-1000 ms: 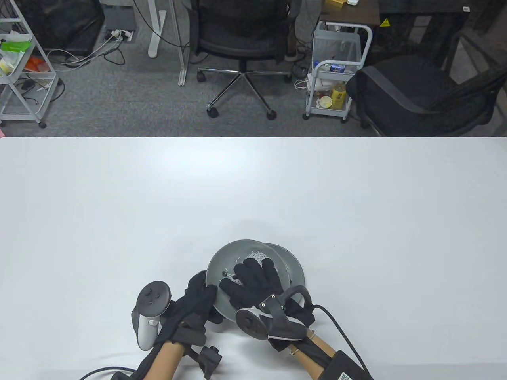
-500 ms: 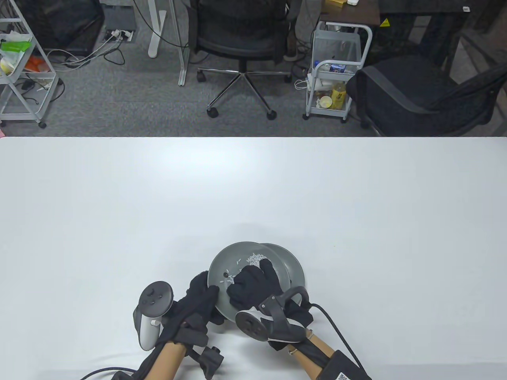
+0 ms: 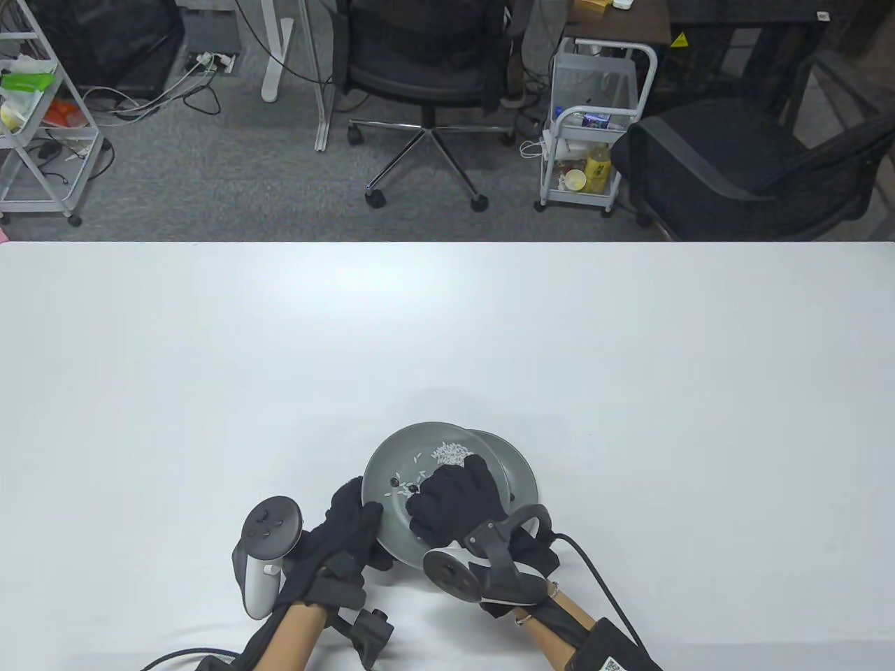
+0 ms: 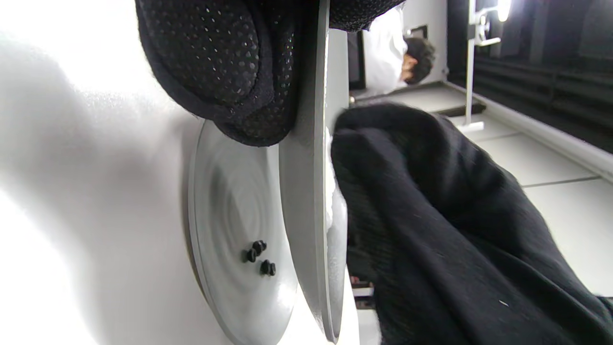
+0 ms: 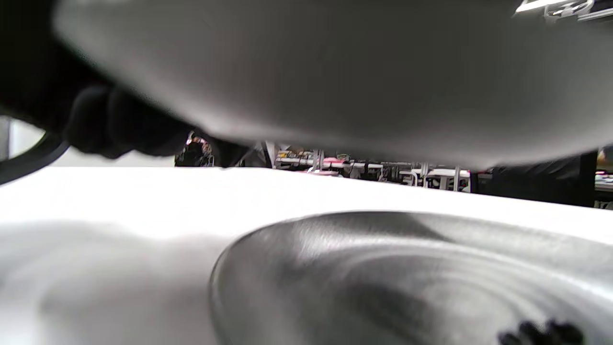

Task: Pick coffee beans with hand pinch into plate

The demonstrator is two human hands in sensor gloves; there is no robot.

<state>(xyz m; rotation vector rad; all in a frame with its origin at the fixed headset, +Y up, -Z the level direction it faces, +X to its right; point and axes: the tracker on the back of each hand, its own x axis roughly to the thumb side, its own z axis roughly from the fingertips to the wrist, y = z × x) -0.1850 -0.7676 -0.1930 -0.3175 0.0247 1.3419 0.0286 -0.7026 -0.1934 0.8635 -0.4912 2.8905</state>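
Observation:
My left hand point(image 3: 360, 521) grips the near-left rim of a grey plate point(image 3: 391, 447) and holds it tilted above a second grey plate point(image 3: 523, 474) that lies on the table. The held plate carries white rice grains point(image 3: 451, 454) and a few dark coffee beans point(image 3: 396, 481). My right hand point(image 3: 423, 500) lies over the held plate with its fingers curled together beside those beans; whether it pinches one is hidden. In the left wrist view, three beans point(image 4: 258, 256) lie in the lower plate point(image 4: 225, 201). They also show in the right wrist view point(image 5: 541, 330).
The white table point(image 3: 447, 335) stretches wide around the plates. Its far edge borders a floor with an office chair point(image 3: 426, 77), a white cart point(image 3: 594, 119) and a black armchair point(image 3: 741, 161). Glove cables trail off the near edge.
My right hand's fingers went from spread flat on the held plate to curled together, then drew slightly right, uncovering beans beside them. My left hand keeps its grip on the rim.

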